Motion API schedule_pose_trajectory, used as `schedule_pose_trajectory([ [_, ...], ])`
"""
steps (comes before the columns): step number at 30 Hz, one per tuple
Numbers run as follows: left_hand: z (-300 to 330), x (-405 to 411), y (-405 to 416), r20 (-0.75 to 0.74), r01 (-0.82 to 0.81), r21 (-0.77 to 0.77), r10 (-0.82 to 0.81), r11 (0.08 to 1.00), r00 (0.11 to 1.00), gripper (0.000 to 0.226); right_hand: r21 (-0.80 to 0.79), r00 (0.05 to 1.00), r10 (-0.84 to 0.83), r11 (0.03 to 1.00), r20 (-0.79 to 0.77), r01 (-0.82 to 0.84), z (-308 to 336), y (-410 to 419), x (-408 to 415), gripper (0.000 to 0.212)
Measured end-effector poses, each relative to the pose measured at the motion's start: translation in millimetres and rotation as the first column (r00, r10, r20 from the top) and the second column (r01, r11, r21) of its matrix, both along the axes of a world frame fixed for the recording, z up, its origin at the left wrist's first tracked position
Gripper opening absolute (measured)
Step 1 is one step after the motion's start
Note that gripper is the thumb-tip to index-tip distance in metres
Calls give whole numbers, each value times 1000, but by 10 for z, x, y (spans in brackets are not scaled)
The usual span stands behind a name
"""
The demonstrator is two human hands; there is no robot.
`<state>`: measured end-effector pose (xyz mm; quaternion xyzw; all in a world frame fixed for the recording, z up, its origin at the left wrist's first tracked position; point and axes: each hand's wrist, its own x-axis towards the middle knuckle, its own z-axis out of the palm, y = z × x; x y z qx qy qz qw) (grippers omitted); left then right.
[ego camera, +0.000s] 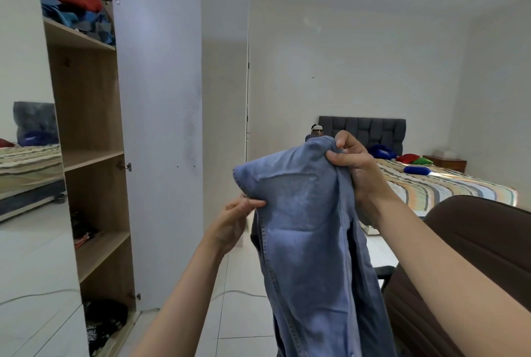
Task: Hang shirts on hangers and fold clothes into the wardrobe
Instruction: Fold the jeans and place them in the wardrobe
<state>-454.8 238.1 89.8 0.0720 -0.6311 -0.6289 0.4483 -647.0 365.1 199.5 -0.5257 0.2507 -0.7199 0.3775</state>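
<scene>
I hold up a pair of light blue jeans (307,227) in front of me, inside out, legs hanging down out of view. My right hand (355,164) grips the waistband at its upper right corner. My left hand (238,219) pinches the left edge of the waist, lower down. The wooden wardrobe (89,132) stands at the left with its white door (158,127) swung open. Its top shelf holds a heap of red and blue clothes (74,9); dark clothes lie on the lower shelf and at the bottom (103,325).
A bed (448,184) with a striped cover and coloured cushions stands at the back right, beside a small nightstand (448,160). A brown chair back (482,241) is close at my right. A mirror panel (26,155) sits left of the wardrobe. A person is partly visible behind the jeans.
</scene>
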Motion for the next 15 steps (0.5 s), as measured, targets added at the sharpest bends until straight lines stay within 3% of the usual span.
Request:
schedule_pose_trajectory([
  [3, -29, -73, 38, -22, 49, 78, -48, 996, 999, 48, -4, 998, -66, 998, 18, 66, -8, -35, -88, 25],
  [6, 6, -95, 156, 17, 41, 169, -44, 985, 999, 21, -4, 989, -145, 989, 22, 145, -13, -50, -140, 32],
  [11, 70, -154, 291, -19, -91, 225, 98, 970, 995, 26, -5, 983, -183, 983, 32, 184, -39, -19, -219, 31],
  [15, 146, -153, 348, -65, -90, 220, 107, 971, 992, 31, -14, 971, -237, 971, 21, 237, -71, 18, -299, 35],
])
